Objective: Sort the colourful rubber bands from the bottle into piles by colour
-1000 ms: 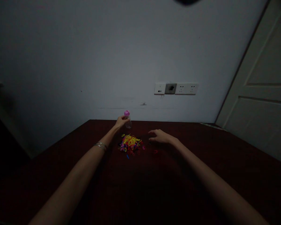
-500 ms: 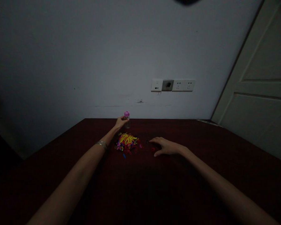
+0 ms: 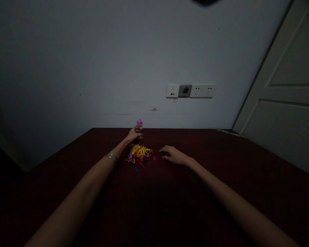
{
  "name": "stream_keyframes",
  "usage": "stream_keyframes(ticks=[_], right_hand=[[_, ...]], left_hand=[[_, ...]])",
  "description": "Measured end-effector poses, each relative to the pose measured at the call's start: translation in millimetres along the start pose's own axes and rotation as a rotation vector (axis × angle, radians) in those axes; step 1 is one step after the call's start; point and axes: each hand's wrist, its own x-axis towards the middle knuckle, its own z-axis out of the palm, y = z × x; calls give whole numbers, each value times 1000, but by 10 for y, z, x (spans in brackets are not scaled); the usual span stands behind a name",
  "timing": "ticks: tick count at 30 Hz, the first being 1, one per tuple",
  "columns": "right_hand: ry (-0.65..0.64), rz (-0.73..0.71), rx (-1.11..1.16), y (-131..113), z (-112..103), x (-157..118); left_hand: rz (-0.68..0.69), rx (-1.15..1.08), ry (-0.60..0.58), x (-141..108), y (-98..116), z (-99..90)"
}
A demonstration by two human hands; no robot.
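Note:
My left hand (image 3: 134, 133) is closed around a small clear bottle (image 3: 141, 136) with a pink top, which stands upright at the back of the table. Just in front of it lies a pile of small colourful loops (image 3: 140, 152), mostly yellow on top, with red, pink and blue ones lower down. They look like paper clips, though the dim light leaves their kind uncertain. To the right of the pile, my right hand (image 3: 173, 155) rests low over the tabletop, fingers curved and a gap between thumb and fingertips. Nothing held shows in it; the space under its fingers is dark.
The dark red-brown table (image 3: 154, 206) runs back to a pale wall (image 3: 118, 68). Sockets (image 3: 203, 91) are set in the wall above it. A panelled door (image 3: 285, 103) stands at the right. One blue piece (image 3: 136, 168) lies loose before the pile.
My right hand has moved left, closer to the pile, and its thumb has drawn nearer to the fingers. The left hand stays on the bottle. The view has tipped slightly.

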Motion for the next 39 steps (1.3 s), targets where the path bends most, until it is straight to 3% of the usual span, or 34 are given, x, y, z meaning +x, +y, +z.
stream_keyframes(ticks=[6, 10, 12, 17, 19, 22, 24, 26, 28, 33, 39], right_hand=[[6, 66, -54, 23, 38, 144], [0, 95, 0, 49, 60, 186], [31, 104, 66, 44, 76, 219], [158, 160, 280, -95, 169, 422], [194, 109, 265, -160, 220, 531], [319, 67, 187, -176, 275, 705], [429, 135, 159, -129, 290, 846], [469, 205, 157, -72, 301, 1021], [432, 194, 159, -35, 326, 1216], [223, -42, 133, -32, 466, 1569], [228, -94, 74, 38, 512, 1547]], left_hand=[[-19, 191, 120, -153, 31, -95], [60, 385, 144, -429, 118, -208], [135, 467, 48, -641, 185, -238], [216, 563, -443, -1167, 319, -191], [251, 564, -505, -1258, 320, -163], [198, 455, -454, -1200, 264, -184], [102, 351, -262, -1067, 217, -240], [41, 307, 12, -911, 183, -297], [22, 278, 112, -778, 166, -320], [-10, 117, -149, -637, 131, -216], [-59, 38, -155, -581, 124, -192]])
